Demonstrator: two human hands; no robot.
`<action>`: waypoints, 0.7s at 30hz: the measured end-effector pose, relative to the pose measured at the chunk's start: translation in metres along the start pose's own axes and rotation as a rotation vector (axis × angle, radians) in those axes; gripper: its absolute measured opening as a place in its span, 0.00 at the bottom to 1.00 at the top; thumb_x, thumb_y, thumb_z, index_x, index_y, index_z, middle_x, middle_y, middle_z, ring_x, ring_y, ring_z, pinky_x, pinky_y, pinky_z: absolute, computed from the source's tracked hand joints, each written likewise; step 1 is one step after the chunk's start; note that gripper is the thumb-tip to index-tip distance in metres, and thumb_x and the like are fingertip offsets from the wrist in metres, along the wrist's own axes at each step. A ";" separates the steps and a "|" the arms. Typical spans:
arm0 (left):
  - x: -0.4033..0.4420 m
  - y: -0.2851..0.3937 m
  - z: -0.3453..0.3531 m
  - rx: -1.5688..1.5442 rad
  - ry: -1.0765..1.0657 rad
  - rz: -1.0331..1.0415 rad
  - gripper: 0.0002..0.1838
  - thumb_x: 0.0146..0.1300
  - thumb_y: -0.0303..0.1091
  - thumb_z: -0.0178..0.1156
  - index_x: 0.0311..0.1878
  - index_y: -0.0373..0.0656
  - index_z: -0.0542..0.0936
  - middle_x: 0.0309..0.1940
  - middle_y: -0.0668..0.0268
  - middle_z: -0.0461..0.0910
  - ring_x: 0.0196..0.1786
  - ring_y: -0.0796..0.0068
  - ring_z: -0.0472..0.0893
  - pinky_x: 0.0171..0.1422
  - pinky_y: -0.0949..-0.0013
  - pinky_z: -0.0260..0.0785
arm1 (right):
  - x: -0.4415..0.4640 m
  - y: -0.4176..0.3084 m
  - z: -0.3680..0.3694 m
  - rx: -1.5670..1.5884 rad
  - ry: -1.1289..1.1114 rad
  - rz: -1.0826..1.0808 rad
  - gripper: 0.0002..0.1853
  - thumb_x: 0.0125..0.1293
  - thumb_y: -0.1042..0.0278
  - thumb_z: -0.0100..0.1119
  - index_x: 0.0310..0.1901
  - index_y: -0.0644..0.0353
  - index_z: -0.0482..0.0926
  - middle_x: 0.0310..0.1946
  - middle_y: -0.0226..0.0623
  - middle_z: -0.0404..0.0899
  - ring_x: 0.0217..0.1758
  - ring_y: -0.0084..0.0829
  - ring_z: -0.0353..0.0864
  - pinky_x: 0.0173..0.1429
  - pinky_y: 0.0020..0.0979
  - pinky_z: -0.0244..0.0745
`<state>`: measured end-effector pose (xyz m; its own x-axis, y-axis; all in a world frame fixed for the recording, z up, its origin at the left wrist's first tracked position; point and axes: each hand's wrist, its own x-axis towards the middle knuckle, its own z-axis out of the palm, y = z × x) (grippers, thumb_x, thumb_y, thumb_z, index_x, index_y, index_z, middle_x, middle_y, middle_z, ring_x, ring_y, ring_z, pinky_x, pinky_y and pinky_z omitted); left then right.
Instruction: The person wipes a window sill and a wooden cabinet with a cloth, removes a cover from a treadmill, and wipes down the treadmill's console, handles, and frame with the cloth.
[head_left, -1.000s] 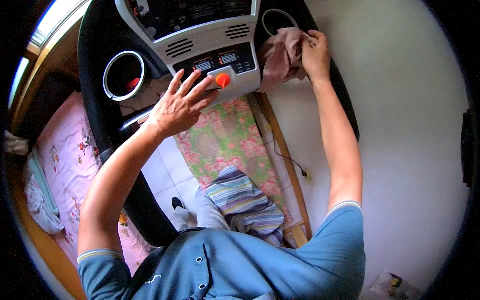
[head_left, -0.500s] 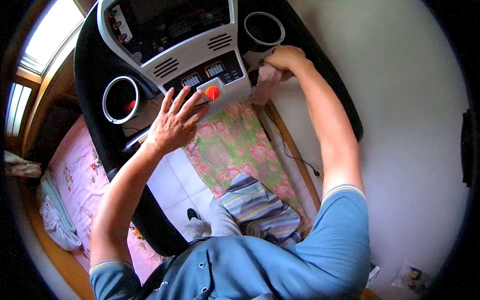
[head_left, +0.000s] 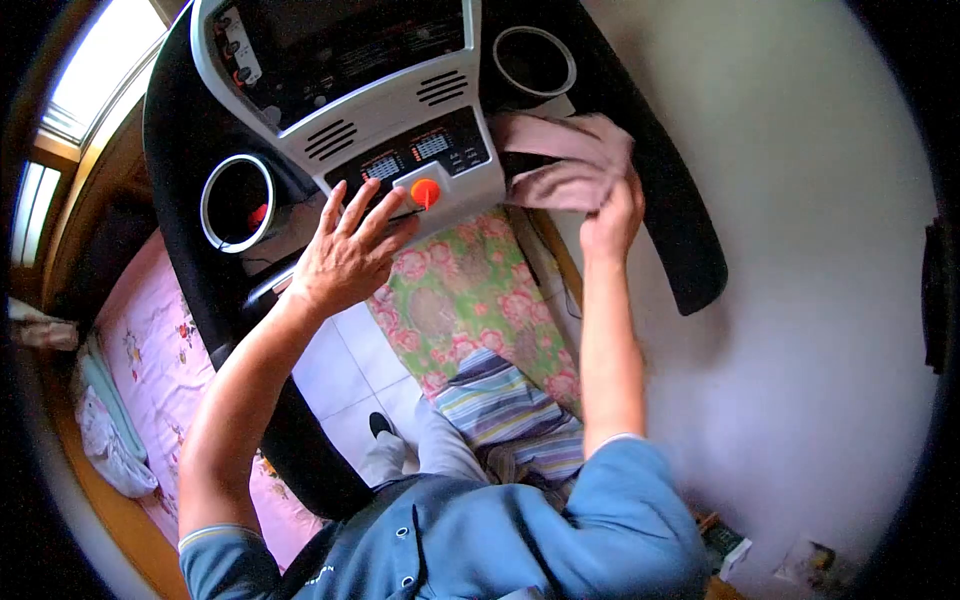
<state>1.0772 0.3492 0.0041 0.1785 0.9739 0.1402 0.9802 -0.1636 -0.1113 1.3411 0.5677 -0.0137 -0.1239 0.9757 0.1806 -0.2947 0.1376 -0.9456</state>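
Note:
My left hand point(head_left: 350, 250) rests with fingers spread at the lower edge of the treadmill console point(head_left: 400, 110), just left of the orange-red knob point(head_left: 425, 193). Nothing is held in it. On the right, my right hand point(head_left: 613, 222) grips a pinkish-brown cloth point(head_left: 575, 160), which is slightly blurred and spreads out to the left toward the console's side. A round holder point(head_left: 535, 62) with a light rim lies just above the cloth. The fingertips of my right hand are partly hidden by the cloth.
Another round holder point(head_left: 238, 203) at the left has something red inside. A black handrail point(head_left: 690, 260) runs down the right. Below are a floral mat point(head_left: 480, 300) and a striped cloth point(head_left: 500, 400). A pink bed cover point(head_left: 150, 330) lies left; a pale wall point(head_left: 820, 250) stands right.
The view has shifted. My right hand first moved left with the cloth bunched, then came down and right as the cloth fanned out. My left hand has stayed by the knob.

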 end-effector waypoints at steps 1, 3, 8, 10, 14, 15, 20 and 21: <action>0.000 0.000 0.001 0.005 -0.004 -0.004 0.31 0.57 0.41 0.65 0.67 0.63 0.74 0.76 0.66 0.56 0.79 0.57 0.54 0.82 0.41 0.42 | -0.012 0.017 -0.013 0.249 0.127 0.099 0.24 0.78 0.54 0.40 0.64 0.61 0.72 0.59 0.41 0.78 0.60 0.37 0.78 0.66 0.42 0.72; 0.000 -0.001 -0.001 0.000 -0.015 -0.006 0.31 0.58 0.41 0.66 0.67 0.63 0.74 0.77 0.67 0.56 0.79 0.56 0.54 0.82 0.41 0.41 | -0.036 0.041 -0.020 0.574 0.269 0.268 0.27 0.78 0.50 0.34 0.69 0.57 0.67 0.67 0.39 0.71 0.71 0.40 0.68 0.75 0.48 0.61; 0.002 0.000 0.000 -0.001 0.004 0.019 0.32 0.55 0.42 0.66 0.66 0.60 0.75 0.75 0.62 0.59 0.79 0.52 0.55 0.82 0.40 0.40 | -0.017 0.106 0.021 0.973 0.203 0.531 0.26 0.73 0.42 0.44 0.59 0.51 0.77 0.56 0.34 0.79 0.57 0.36 0.76 0.66 0.45 0.70; 0.001 0.000 0.001 -0.004 -0.001 0.015 0.32 0.54 0.42 0.66 0.66 0.59 0.75 0.76 0.61 0.58 0.79 0.51 0.55 0.82 0.39 0.41 | -0.011 0.081 0.070 0.745 0.283 0.637 0.25 0.72 0.39 0.45 0.54 0.49 0.79 0.50 0.31 0.81 0.51 0.34 0.78 0.59 0.43 0.74; 0.001 -0.001 0.003 0.013 0.018 0.027 0.34 0.52 0.42 0.69 0.65 0.58 0.75 0.76 0.61 0.58 0.79 0.50 0.55 0.81 0.39 0.42 | -0.004 0.148 0.023 0.942 -0.033 0.675 0.22 0.75 0.44 0.39 0.45 0.47 0.81 0.36 0.26 0.81 0.38 0.31 0.77 0.44 0.39 0.76; 0.000 -0.003 0.005 -0.004 0.050 0.048 0.35 0.51 0.42 0.69 0.65 0.57 0.75 0.75 0.61 0.59 0.78 0.49 0.55 0.81 0.39 0.43 | 0.006 0.100 0.040 0.786 0.201 0.611 0.18 0.75 0.51 0.42 0.30 0.45 0.77 0.25 0.24 0.76 0.31 0.28 0.74 0.36 0.36 0.72; 0.001 0.000 -0.001 0.014 0.000 0.026 0.35 0.52 0.45 0.69 0.66 0.57 0.74 0.75 0.61 0.59 0.78 0.49 0.55 0.81 0.39 0.42 | 0.039 0.101 -0.003 0.948 0.190 0.342 0.19 0.74 0.57 0.43 0.21 0.43 0.67 0.20 0.25 0.70 0.29 0.24 0.69 0.44 0.31 0.67; 0.002 0.001 0.000 0.025 -0.001 0.024 0.35 0.52 0.45 0.70 0.66 0.57 0.74 0.75 0.61 0.59 0.78 0.49 0.55 0.81 0.39 0.42 | 0.037 0.099 0.006 0.845 0.255 0.318 0.19 0.74 0.56 0.44 0.21 0.43 0.67 0.20 0.24 0.70 0.28 0.23 0.68 0.45 0.31 0.66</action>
<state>1.0781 0.3509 0.0043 0.2020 0.9698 0.1365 0.9732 -0.1831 -0.1389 1.3016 0.6165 -0.0989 -0.1349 0.9680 -0.2114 -0.8855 -0.2136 -0.4126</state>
